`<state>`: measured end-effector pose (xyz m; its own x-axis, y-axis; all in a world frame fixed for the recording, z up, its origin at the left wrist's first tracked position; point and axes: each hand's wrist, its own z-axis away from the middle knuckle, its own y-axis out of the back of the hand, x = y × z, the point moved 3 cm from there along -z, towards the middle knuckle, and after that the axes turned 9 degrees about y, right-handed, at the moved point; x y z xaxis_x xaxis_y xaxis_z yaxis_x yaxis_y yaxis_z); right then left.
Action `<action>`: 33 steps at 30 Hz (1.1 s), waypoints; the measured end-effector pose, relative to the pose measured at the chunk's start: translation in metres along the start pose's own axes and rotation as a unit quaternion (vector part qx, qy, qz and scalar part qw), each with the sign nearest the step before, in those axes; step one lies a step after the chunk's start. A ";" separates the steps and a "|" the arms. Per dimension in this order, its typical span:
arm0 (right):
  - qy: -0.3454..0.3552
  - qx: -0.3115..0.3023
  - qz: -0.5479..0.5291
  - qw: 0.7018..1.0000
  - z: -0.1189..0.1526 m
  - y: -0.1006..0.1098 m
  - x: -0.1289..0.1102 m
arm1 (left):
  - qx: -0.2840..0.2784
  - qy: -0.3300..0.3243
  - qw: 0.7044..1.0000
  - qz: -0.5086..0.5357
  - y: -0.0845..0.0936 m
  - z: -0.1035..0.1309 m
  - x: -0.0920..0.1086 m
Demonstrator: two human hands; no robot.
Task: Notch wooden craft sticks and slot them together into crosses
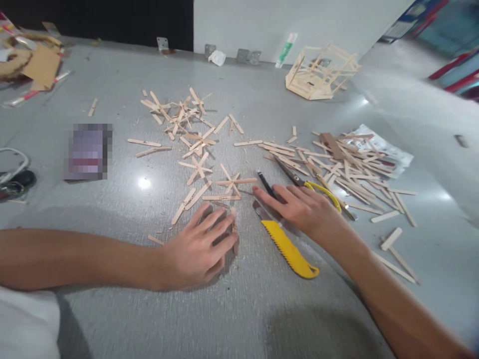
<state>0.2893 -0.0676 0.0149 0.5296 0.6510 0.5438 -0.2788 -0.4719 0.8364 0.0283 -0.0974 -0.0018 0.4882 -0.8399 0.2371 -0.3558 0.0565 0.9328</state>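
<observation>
My left hand [200, 247] rests low over the grey table with its fingers spread. Beside its fingertips is a wooden craft stick [234, 224], partly hidden by them. My right hand [309, 207] lies flat with fingers stretched out, its index fingertip close to a star of crossed craft sticks [232, 183]. Just beyond its fingers lie a black pen [266, 184] and yellow-handled scissors [288, 172], partly covered by the hand. A yellow-handled cutter knife [288, 247] lies on the near side. Another stick star [199, 168] is ahead of my left hand.
Many loose craft sticks are heaped right [359, 169], partly over a white plastic packet [396, 152], and more are scattered at the back [183, 117]. A hexagonal stick frame [322, 75] stands back right. Cardboard [45, 67] and a blurred-out rectangular object [88, 152] are left.
</observation>
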 end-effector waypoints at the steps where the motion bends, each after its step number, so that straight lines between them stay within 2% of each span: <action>1: 0.002 0.003 0.004 1.000 -0.001 -0.001 0.000 | 0.003 -0.001 1.000 -0.001 0.000 0.000 0.000; 4: 0.024 0.003 0.015 1.000 -0.002 0.001 -0.003 | 0.009 0.001 1.000 -0.002 -0.001 0.000 0.000; 8: 0.073 -0.001 0.011 0.997 -0.001 0.017 -0.017 | 0.021 0.000 1.000 0.001 0.000 0.000 0.000; 12: 0.065 0.004 -0.046 0.997 0.000 0.027 -0.027 | 0.034 -0.002 0.999 -0.004 0.001 0.000 0.000; 21: 0.025 -0.023 -0.017 0.999 0.000 0.010 0.000 | 0.027 0.000 1.000 0.002 0.003 0.000 0.001; 24: -0.002 0.019 -0.008 1.000 0.007 0.012 0.005 | 0.027 -0.007 1.000 -0.001 0.002 0.000 0.000; 26: -0.064 0.098 -0.051 0.992 0.013 0.017 0.004 | 0.027 -0.009 1.000 -0.006 0.001 0.001 0.000; 27: -0.110 0.148 -0.092 0.979 0.016 0.021 0.002 | 0.028 -0.009 1.000 -0.008 0.001 0.001 0.000; 28: -0.170 0.204 -0.144 0.953 0.019 0.025 0.001 | 0.029 -0.009 0.999 -0.010 0.001 0.001 0.000; 29: -0.258 0.231 -0.208 0.915 0.021 0.028 -0.001 | 0.031 -0.009 0.999 -0.011 0.001 0.001 0.000; 30: -0.336 0.264 -0.277 0.860 0.023 0.030 -0.003 | 0.033 -0.010 0.999 -0.011 0.001 0.001 0.000; 31: -0.372 0.270 -0.381 0.802 0.021 0.032 -0.007 | 0.035 -0.010 0.999 -0.011 0.001 0.001 0.000; 32: -0.397 0.278 -0.492 0.723 0.018 0.033 -0.011 | 0.037 -0.011 0.999 -0.012 0.001 0.001 0.000; 33: -0.399 0.255 -0.607 0.639 0.013 0.033 -0.017 | 0.036 -0.011 0.999 -0.013 0.001 0.000 0.000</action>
<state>0.2817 -0.1019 0.0321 0.4043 0.3076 -0.8613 0.9139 -0.1723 0.3675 0.0273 -0.0972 -0.0006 0.4804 -0.8525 0.2062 -0.4006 -0.0042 0.9162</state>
